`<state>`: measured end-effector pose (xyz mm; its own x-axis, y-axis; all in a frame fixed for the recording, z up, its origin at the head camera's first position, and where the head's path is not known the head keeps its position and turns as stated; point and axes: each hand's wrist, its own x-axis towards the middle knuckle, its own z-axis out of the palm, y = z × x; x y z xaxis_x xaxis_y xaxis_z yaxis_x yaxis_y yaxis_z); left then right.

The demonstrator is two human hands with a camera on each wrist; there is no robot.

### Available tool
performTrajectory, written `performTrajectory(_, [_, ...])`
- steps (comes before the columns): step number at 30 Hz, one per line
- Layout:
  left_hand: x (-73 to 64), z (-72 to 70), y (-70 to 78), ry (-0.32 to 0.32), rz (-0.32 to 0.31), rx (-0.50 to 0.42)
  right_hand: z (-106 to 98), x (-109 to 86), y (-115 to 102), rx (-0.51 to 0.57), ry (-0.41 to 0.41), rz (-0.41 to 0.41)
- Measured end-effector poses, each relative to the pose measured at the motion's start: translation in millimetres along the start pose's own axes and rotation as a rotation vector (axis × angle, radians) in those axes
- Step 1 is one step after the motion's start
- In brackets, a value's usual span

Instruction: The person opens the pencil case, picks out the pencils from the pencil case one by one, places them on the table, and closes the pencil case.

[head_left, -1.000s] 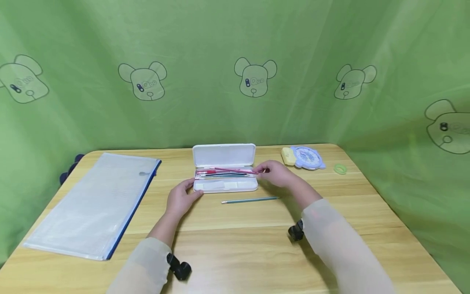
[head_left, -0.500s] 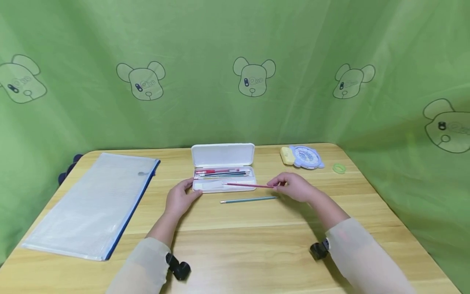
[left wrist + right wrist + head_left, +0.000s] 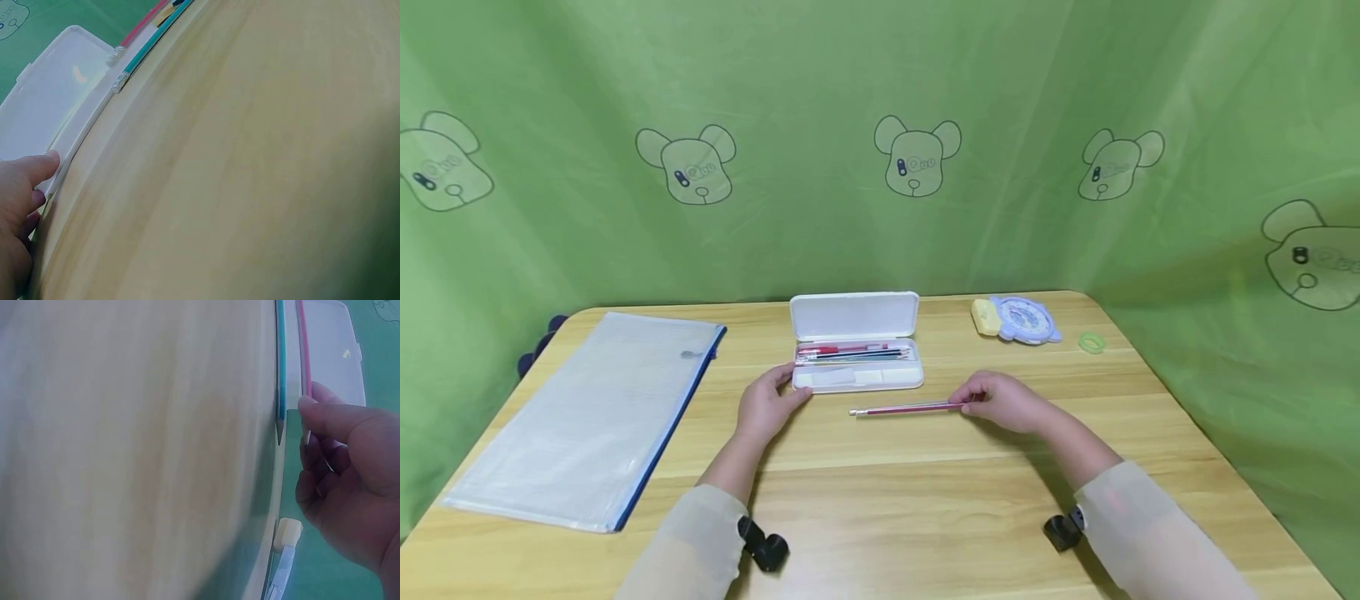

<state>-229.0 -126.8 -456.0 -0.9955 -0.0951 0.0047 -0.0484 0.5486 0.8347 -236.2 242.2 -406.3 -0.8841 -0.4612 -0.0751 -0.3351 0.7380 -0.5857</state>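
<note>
A white pencil case (image 3: 854, 317) stands open at the back of the table, with several pencils (image 3: 857, 357) and a red pen (image 3: 831, 349) in its rear part. My left hand (image 3: 765, 408) holds the case at its front left corner, thumb along the front. In front of the case, my right hand (image 3: 1006, 402) pinches a red pencil (image 3: 917, 408) near its pointed end. Below that pencil lies a teal pencil (image 3: 280, 362), mostly covered by it in the head view. In the right wrist view the two run side by side, apart.
A clear zip bag (image 3: 587, 425) with a blue edge lies on the left. At the back right are a blue round dial (image 3: 1028, 321) with a yellow part (image 3: 986, 317) and a green ring (image 3: 1092, 342). A green curtain (image 3: 805, 167) surrounds the wooden table (image 3: 895, 517).
My right hand has lifted the red pencil out of the case and brought it forward and down to the teal pencil. My left hand has stayed at the case.
</note>
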Motion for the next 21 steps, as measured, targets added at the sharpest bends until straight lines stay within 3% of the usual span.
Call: performTrajectory(21, [-0.3, -0.1, -0.2, 0.0, 0.002, 0.005, 8.1, 2.8, -0.7, -0.041, 0.008, 0.028])
